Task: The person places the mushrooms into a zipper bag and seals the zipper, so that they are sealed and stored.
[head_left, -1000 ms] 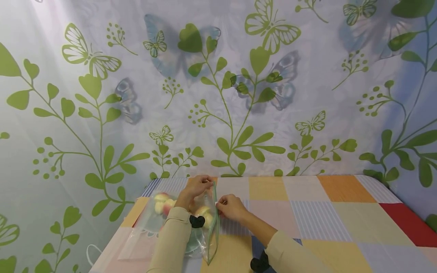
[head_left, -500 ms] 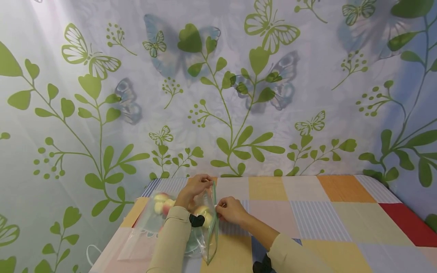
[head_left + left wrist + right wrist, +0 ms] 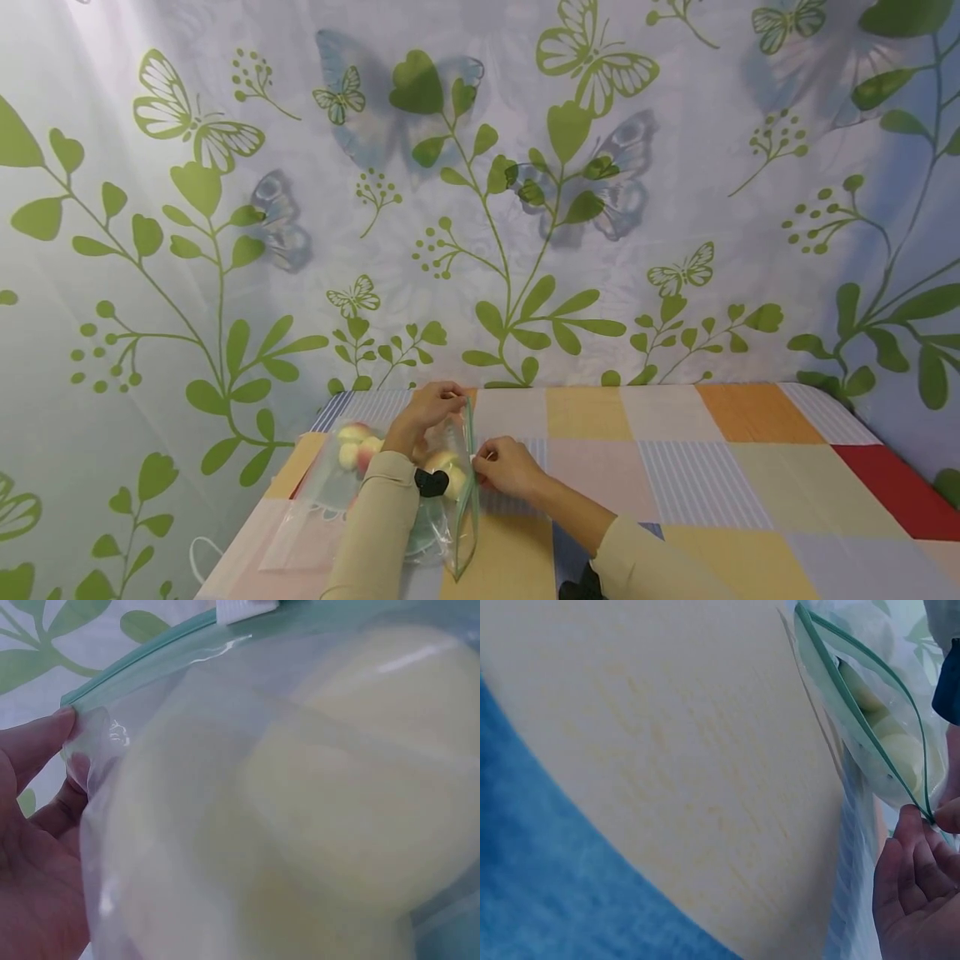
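Observation:
A clear zip bag (image 3: 315,508) with a green zip edge lies on the left of the table, with several yellow-and-red fruits (image 3: 356,446) inside. My left hand (image 3: 433,408) pinches the bag's far top corner; in the left wrist view its thumb and fingers hold the corner below the green strip. A white slider (image 3: 246,609) sits on that strip. My right hand (image 3: 510,467) pinches the zip edge with thumb and forefinger. In the right wrist view, the two green strips (image 3: 877,735) stand apart on the near side of my right fingers and meet at the pinch.
A patchwork cloth (image 3: 705,483) covers the table, stretching far to the right. Behind it hangs a curtain (image 3: 480,208) printed with leaves and butterflies. A white loop of cord (image 3: 197,558) shows past the table's left edge.
My right hand has slid a little along the zip edge toward the near side. My left hand keeps its hold on the far corner, and the bag stays in place.

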### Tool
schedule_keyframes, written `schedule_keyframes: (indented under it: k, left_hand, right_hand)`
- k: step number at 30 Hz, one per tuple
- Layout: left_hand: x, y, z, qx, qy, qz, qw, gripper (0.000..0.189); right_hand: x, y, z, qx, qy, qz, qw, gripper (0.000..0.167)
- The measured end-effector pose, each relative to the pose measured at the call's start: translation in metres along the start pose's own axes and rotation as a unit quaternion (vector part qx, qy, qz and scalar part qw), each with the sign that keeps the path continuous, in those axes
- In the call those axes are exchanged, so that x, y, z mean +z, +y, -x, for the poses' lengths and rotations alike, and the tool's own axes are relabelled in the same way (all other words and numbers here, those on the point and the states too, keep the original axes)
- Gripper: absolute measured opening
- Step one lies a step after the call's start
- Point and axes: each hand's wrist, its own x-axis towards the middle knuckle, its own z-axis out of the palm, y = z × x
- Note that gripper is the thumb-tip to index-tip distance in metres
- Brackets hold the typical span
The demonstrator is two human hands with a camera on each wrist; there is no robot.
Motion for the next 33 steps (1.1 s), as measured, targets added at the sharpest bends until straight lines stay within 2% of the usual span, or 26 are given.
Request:
schedule_keyframes:
  k: [9, 14, 18, 22, 28, 33]
  left_hand:
    - [-0.001, 0.003, 0.002, -0.020, 0.009, 0.006, 0.9997, 0.015]
    - [-0.001, 0.002, 0.001, -0.014, 0.007, 0.002, 0.9999, 0.016]
    - [-0.001, -0.006, -0.003, -0.001, 0.003, -0.006, 1.0000, 0.015]
    - [-0.001, -0.009, -0.005, -0.006, 0.001, -0.014, 0.9999, 0.016]
    - [0.000, -0.004, -0.003, -0.003, 0.004, -0.012, 0.9999, 0.017]
    - [0.002, -0.002, -0.002, -0.015, 0.008, -0.009, 0.9998, 0.016]
  right_hand:
    - [0.001, -0.002, 0.006, 0.002, -0.010, 0.001, 0.9999, 0.018]
    - [0.003, 0.000, 0.009, -0.004, -0.015, 0.003, 0.9999, 0.017]
    - [0.004, -0.001, 0.012, -0.011, -0.015, 0.005, 0.9998, 0.017]
    - [0.006, -0.002, 0.014, -0.016, -0.012, 0.010, 0.9997, 0.017]
    - [0.008, 0.000, 0.016, -0.018, -0.011, 0.009, 0.9997, 0.016]
    - [0.009, 0.000, 0.019, -0.025, -0.011, 0.006, 0.9996, 0.016]
